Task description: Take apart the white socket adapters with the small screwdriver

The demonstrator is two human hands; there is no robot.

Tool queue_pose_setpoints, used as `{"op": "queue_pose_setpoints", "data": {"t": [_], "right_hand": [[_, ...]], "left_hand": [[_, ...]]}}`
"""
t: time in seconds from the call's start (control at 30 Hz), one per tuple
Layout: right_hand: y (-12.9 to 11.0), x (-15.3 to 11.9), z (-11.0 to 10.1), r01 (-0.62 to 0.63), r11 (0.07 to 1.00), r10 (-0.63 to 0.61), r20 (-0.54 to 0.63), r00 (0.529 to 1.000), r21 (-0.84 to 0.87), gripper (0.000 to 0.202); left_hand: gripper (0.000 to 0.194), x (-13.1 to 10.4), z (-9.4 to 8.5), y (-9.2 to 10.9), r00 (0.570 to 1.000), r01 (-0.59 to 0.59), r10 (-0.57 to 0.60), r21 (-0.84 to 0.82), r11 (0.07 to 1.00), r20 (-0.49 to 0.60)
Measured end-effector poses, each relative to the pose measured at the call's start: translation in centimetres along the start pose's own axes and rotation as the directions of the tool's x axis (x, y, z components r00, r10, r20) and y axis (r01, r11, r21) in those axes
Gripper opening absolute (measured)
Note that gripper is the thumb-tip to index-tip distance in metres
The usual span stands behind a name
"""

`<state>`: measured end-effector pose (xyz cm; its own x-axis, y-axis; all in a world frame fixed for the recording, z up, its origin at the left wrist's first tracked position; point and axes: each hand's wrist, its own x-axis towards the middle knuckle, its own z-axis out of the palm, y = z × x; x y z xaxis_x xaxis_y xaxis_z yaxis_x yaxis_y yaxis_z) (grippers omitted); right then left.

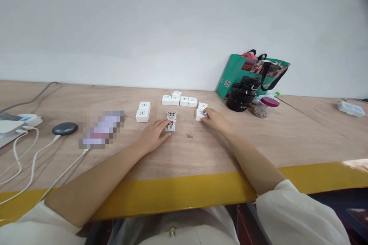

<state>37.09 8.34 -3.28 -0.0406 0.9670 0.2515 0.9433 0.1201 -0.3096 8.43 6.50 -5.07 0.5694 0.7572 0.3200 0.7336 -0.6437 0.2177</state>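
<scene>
My left hand [153, 136] lies on the table with fingers stretched and thumb apart. Its fingertips touch the left edge of an opened socket piece [170, 127] whose inner parts face up. Just behind that lies a second opened socket piece [171, 115], copper-coloured parts inside. My right hand [215, 120] has its thumb and fingers closed on a white socket block [199, 114], which stays on the table. Another white socket [202, 105] sits right behind it. Something small and dark shows at the right fingertips, too small to name.
Several white sockets [184, 100] stand in a row at the back; two more [142, 113] are at left. A pixelated phone-like object [102, 130], a dark round device [64, 128] and white cables lie further left. A black flask [241, 95] and green bag [234, 67] stand right.
</scene>
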Motion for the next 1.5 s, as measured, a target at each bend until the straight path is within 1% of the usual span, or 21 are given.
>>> {"op": "queue_pose_setpoints", "data": {"t": [0.1, 0.17, 0.23, 0.27, 0.33, 0.37, 0.4, 0.5, 0.57, 0.6, 0.63, 0.7, 0.77, 0.83, 0.93, 1.0, 1.13, 1.23, 1.33, 1.4, 1.5], "right_hand": [[-0.6, -0.2, -0.1, 0.006, 1.0, -0.006, -0.045, 0.999, -0.013, 0.03], [-1.2, -0.3, -0.2, 0.014, 1.0, -0.015, -0.077, 0.997, -0.011, 0.03], [-1.8, -0.5, -0.2, 0.043, 0.999, -0.042, -0.115, 0.992, 0.009, 0.031], [-2.2, -0.7, -0.2, 0.069, 0.997, -0.064, -0.147, 0.987, 0.034, 0.032], [-2.8, -1.0, -0.2, 0.137, 0.984, -0.107, -0.237, 0.966, 0.114, 0.032], [-3.1, -1.2, -0.2, 0.173, 0.971, -0.121, -0.29, 0.949, 0.162, 0.032], [-3.3, -1.4, -0.1, 0.204, 0.956, -0.125, -0.336, 0.933, 0.211, 0.032], [-4.2, -1.9, 0.1, 0.245, 0.883, -0.086, -0.375, 0.923, 0.401, 0.029], [-5.0, -2.1, 0.4, 0.239, 0.775, -0.017, -0.358, 0.934, 0.585, 0.027], [-5.5, -2.3, 0.4, 0.223, 0.699, 0.027, -0.337, 0.941, 0.679, 0.026], [-6.1, -2.5, 0.5, 0.202, 0.617, 0.07, -0.309, 0.948, 0.76, 0.025], [-7.4, -2.8, 0.5, 0.143, 0.466, 0.131, -0.229, 0.965, 0.873, 0.023], [-8.5, -3.3, 0.5, 0.101, 0.363, 0.149, -0.164, 0.975, 0.927, 0.021], [-9.3, -3.8, 0.4, 0.105, 0.322, 0.141, -0.157, 0.977, 0.941, 0.02], [-9.7, -4.4, 0.3, 0.163, 0.355, 0.094, -0.209, 0.973, 0.921, 0.021], [-9.7, -4.7, 0.3, 0.208, 0.395, 0.05, -0.247, 0.968, 0.895, 0.023], [-9.3, -5.2, 0.5, 0.27, 0.461, -0.021, -0.293, 0.956, 0.846, 0.025], [-9.0, -5.3, 0.4, 0.339, 0.524, -0.086, -0.348, 0.934, 0.781, 0.024], [-9.2, -5.3, -0.1, 0.434, 0.62, -0.195, -0.407, 0.892, 0.654, 0.023], [-9.6, -5.1, -0.6, 0.516, 0.663, -0.307, -0.432, 0.848, 0.543, 0.023], [-10.2, -4.9, -1.3, 0.639, 0.661, -0.472, -0.445, 0.761, 0.392, 0.023]], "left_hand": [[0.049, -0.1, -0.4, 0.6, 0.999, -0.009, 0.009, 0.021, 1.0, 0.035], [0.049, -0.1, -0.7, 0.5, 0.999, 0.014, -0.016, 0.057, 0.998, 0.029], [0.048, -0.1, -1.1, -0.1, 0.993, 0.116, -0.113, 0.13, 0.985, -0.026], [0.048, -0.1, -1.4, -0.6, 0.981, 0.193, -0.184, 0.177, 0.965, -0.064], [0.05, -0.1, -2.2, -1.9, 0.939, 0.344, -0.323, 0.281, 0.896, -0.117], [0.05, -0.1, -2.7, -2.4, 0.927, 0.374, -0.361, 0.328, 0.868, -0.101], [0.049, -0.2, -3.3, -2.9, 0.925, 0.371, -0.374, 0.369, 0.852, -0.067], [0.038, -0.8, -5.1, -3.0, 0.93, 0.306, -0.362, 0.419, 0.855, 0.059], [0.033, -1.3, -6.1, -2.1, 0.924, 0.284, -0.355, 0.372, 0.884, 0.139], [0.03, -1.6, -6.3, -1.4, 0.932, 0.253, -0.32, 0.324, 0.912, 0.173], [0.028, -1.9, -6.3, -0.7, 0.941, 0.222, -0.275, 0.255, 0.941, 0.197], [0.025, -2.3, -5.8, 0.7, 0.961, 0.139, -0.145, 0.045, 0.989, 0.236], [0.026, -2.4, -4.7, 1.9, 0.979, 0.044, -0.012, -0.152, 0.987, 0.205], [0.028, -2.3, -3.3, 2.9, 0.989, 0.008, 0.025, -0.223, 0.975, 0.147], [0.04, -2.1, -1.8, 3.7, 0.997, -0.038, 0.056, -0.268, 0.963, 0.061], [0.046, -2.2, -1.3, 3.9, 0.998, -0.042, 0.054, -0.292, 0.956, 0.034], [0.047, -2.5, -1.1, 3.9, 0.999, -0.005, 0.021, -0.33, 0.944, 0.044], [0.045, -2.6, -1.0, 4.0, 0.999, 0.001, 0.014, -0.325, 0.946, 0.045], [0.043, -2.6, -0.8, 4.2, 0.999, 0.004, 0.012, -0.317, 0.948, 0.048], [0.043, -2.5, -0.7, 4.3, 0.999, 0.006, 0.01, -0.311, 0.951, 0.049], [0.042, -2.4, -0.5, 4.3, 0.999, 0.001, 0.015, -0.301, 0.954, 0.052]]}}
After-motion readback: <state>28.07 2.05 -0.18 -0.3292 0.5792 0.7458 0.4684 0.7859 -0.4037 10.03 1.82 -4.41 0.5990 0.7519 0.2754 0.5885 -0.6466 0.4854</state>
